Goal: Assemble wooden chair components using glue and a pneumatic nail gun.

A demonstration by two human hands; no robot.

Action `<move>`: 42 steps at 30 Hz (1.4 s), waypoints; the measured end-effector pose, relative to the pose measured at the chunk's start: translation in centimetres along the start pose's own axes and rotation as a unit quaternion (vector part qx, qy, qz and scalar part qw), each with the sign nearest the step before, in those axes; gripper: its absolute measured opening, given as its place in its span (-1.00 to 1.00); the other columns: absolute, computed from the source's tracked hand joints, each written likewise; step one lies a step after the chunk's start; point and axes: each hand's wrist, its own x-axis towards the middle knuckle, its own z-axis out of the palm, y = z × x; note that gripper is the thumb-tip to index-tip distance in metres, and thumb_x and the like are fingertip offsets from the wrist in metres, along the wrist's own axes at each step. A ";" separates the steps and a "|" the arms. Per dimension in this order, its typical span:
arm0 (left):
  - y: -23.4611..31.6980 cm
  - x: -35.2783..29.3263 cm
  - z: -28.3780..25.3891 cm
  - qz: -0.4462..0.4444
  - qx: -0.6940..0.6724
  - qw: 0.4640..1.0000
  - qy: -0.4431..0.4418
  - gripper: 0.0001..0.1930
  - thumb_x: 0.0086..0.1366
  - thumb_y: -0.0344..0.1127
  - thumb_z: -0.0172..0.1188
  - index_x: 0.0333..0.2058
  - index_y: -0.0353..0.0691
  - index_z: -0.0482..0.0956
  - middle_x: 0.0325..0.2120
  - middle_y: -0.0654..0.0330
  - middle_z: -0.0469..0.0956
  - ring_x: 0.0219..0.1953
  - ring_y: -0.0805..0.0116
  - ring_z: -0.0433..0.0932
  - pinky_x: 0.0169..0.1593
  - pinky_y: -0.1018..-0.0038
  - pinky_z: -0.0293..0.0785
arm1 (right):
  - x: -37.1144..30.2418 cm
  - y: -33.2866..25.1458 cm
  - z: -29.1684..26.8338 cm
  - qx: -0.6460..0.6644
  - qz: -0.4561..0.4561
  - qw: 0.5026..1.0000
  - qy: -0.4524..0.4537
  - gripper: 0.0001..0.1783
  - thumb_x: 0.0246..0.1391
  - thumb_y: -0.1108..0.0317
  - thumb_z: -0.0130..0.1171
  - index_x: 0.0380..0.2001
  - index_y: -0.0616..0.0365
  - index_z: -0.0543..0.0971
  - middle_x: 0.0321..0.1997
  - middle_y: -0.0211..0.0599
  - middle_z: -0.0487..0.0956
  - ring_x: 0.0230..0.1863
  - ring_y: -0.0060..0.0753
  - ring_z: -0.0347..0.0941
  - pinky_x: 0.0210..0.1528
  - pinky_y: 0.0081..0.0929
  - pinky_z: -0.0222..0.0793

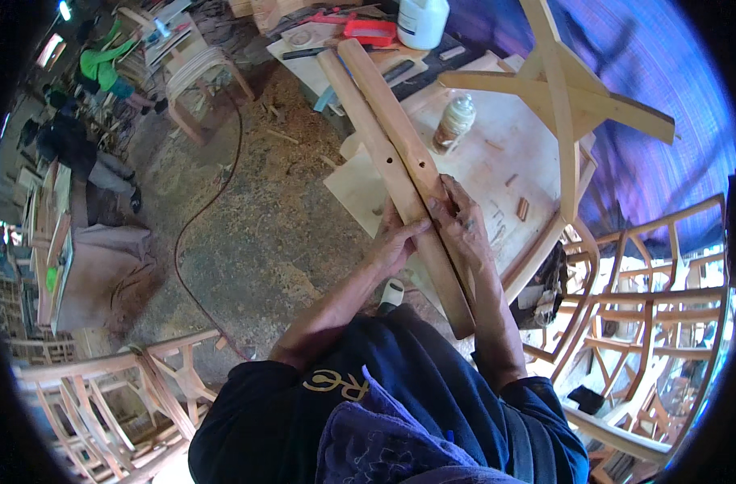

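Observation:
Two long wooden bars lie side by side over the table, running from near my body up to the far left. A dark round hole shows in the left bar (370, 133) and another in the right bar (394, 109), level with each other. My left hand (396, 244) is closed around the left bar, its thumb across the top. On the right bar my right hand (465, 226) has its fingers and thumb wrapped from the side. A narrow dark gap runs between the bars. A clear jar with pale contents (457, 121) stands just beyond my right hand.
A cross-shaped wooden piece (562, 89) rises at the table's right. Small wooden pieces (522, 210) lie on the white tabletop (517, 153). Beyond are a red tray (370, 32) and white bottle (423, 26). Chair frames (650, 302) crowd the right; a hose (192, 230) crosses the floor.

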 end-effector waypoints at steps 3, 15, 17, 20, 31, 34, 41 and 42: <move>-0.1 0.0 -0.1 -0.004 0.014 1.000 -0.008 -0.08 0.21 -0.59 0.30 0.41 0.18 0.03 0.19 0.25 0.37 0.25 0.29 0.40 0.24 0.26 0.49 | -1.7 -1.1 0.0 0.031 -0.075 0.996 0.033 -0.39 0.24 0.26 0.28 0.28 0.25 0.40 0.03 -0.03 0.63 0.07 -0.35 0.54 0.13 -0.39 0.43; 12.0 0.9 -2.2 0.107 0.402 0.908 -0.040 -0.14 -0.03 -0.46 0.44 0.29 -0.16 0.28 -0.09 0.20 0.53 -0.26 0.36 0.62 -0.17 0.37 0.64 | -12.3 1.6 -5.4 0.147 0.018 0.971 0.187 -0.13 0.05 0.38 0.38 0.39 0.31 0.23 0.13 -0.08 0.51 0.20 -0.33 0.42 0.18 -0.42 0.39; 13.3 -0.7 -3.2 0.163 0.460 0.872 -0.032 -0.12 -0.05 -0.45 0.45 0.31 -0.18 0.28 -0.12 0.21 0.54 -0.32 0.39 0.61 -0.21 0.40 0.63 | -15.9 5.0 -5.8 0.126 0.069 0.964 0.223 -0.11 0.00 0.49 0.40 0.39 0.29 0.23 0.10 -0.09 0.53 0.14 -0.35 0.46 0.11 -0.47 0.44; 14.4 -4.2 -3.2 0.102 0.478 0.873 0.016 -0.09 -0.06 -0.45 0.45 0.33 -0.19 0.29 -0.14 0.23 0.53 -0.40 0.43 0.58 -0.30 0.46 0.61 | -20.7 9.6 -4.9 0.127 0.118 0.951 0.254 -0.14 -0.01 0.53 0.32 0.39 0.26 0.24 0.12 -0.06 0.55 0.10 -0.35 0.52 0.14 -0.44 0.43; 16.6 -3.0 -9.7 -0.136 0.512 0.840 0.116 -0.27 0.02 -0.41 0.45 0.22 -0.24 0.41 -0.41 0.22 0.57 -0.52 0.46 0.57 -0.47 0.47 0.57 | -15.6 7.2 -6.8 -0.130 0.198 0.907 0.348 -0.37 0.14 0.53 0.23 0.29 0.36 0.36 -0.07 -0.12 0.62 -0.10 -0.44 0.55 -0.08 -0.55 0.45; 17.1 -0.6 -12.3 -0.147 0.543 0.825 0.049 -0.27 0.00 -0.38 0.45 0.21 -0.24 0.42 -0.41 0.21 0.58 -0.53 0.45 0.56 -0.48 0.45 0.54 | -13.4 6.4 -6.1 0.090 0.136 0.902 0.399 -0.60 0.16 0.58 0.23 0.08 0.28 0.48 -0.33 -0.42 0.52 -0.29 -0.65 0.41 -0.32 -0.63 0.35; 17.0 5.9 -16.5 -0.060 0.560 0.821 -0.100 -0.31 -0.05 -0.40 0.41 0.15 -0.29 0.48 -0.21 0.14 0.64 -0.22 0.32 0.63 -0.09 0.40 0.58 | -7.0 8.9 -5.5 -0.204 0.169 0.863 0.430 -0.60 0.04 0.36 0.37 -0.06 0.15 0.50 -0.43 -0.19 0.51 -0.39 -0.33 0.46 -0.30 -0.34 0.38; 16.9 7.0 -15.6 -0.090 0.565 0.816 -0.085 -0.34 -0.05 -0.38 0.41 0.12 -0.31 0.49 -0.17 0.13 0.64 -0.14 0.30 0.62 -0.01 0.38 0.55 | -6.2 9.3 -5.6 -0.207 0.168 0.856 0.442 -0.60 0.04 0.36 0.37 -0.06 0.15 0.50 -0.43 -0.19 0.51 -0.39 -0.33 0.46 -0.30 -0.34 0.38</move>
